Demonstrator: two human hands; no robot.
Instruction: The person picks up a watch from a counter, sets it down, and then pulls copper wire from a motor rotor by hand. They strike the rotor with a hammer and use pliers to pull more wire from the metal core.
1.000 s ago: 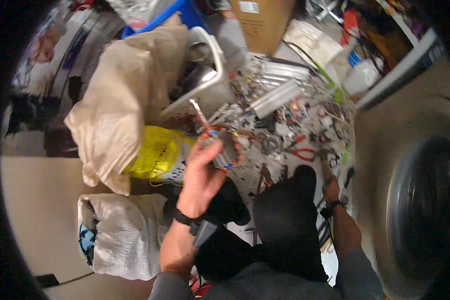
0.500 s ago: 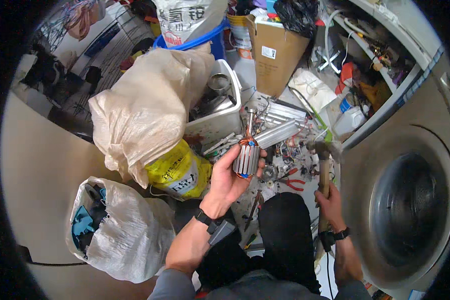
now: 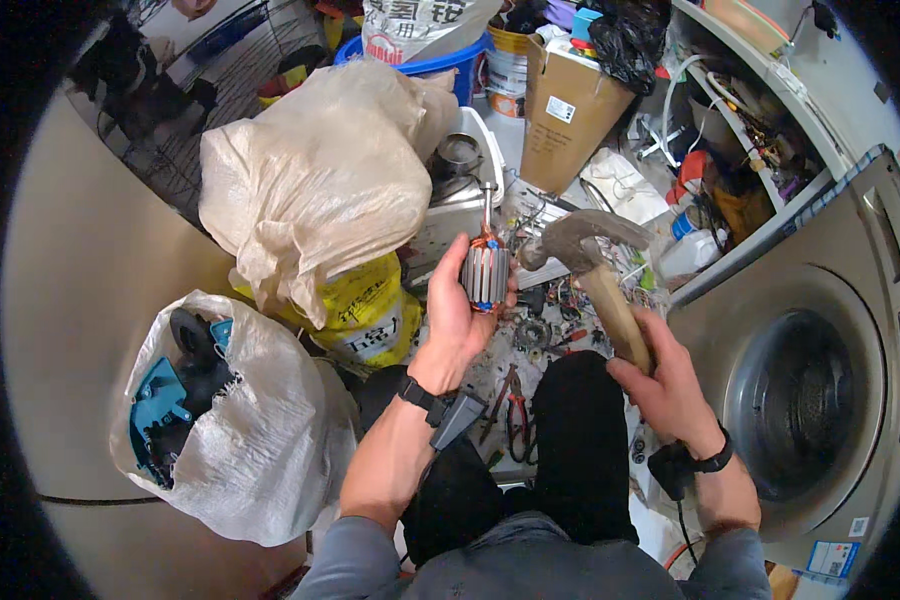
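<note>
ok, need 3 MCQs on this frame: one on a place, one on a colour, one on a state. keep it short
1. Where is the washing machine relative to the person?
A. on their left
B. on their right
C. behind the beige sack

2. What colour is the bag under the beige sack?
A. yellow
B. red
C. green

3. What is the state of the right hand?
A. open and empty
B. resting flat on the knee
C. closed round the hammer handle

Answers:
1. B: the drum door fills the right side of the view, beside the right forearm.
2. A: the yellow bag shows below the sack.
3. C: the fingers wrap the wooden handle of the hammer, its head raised near the motor rotor that the left hand holds.
</note>
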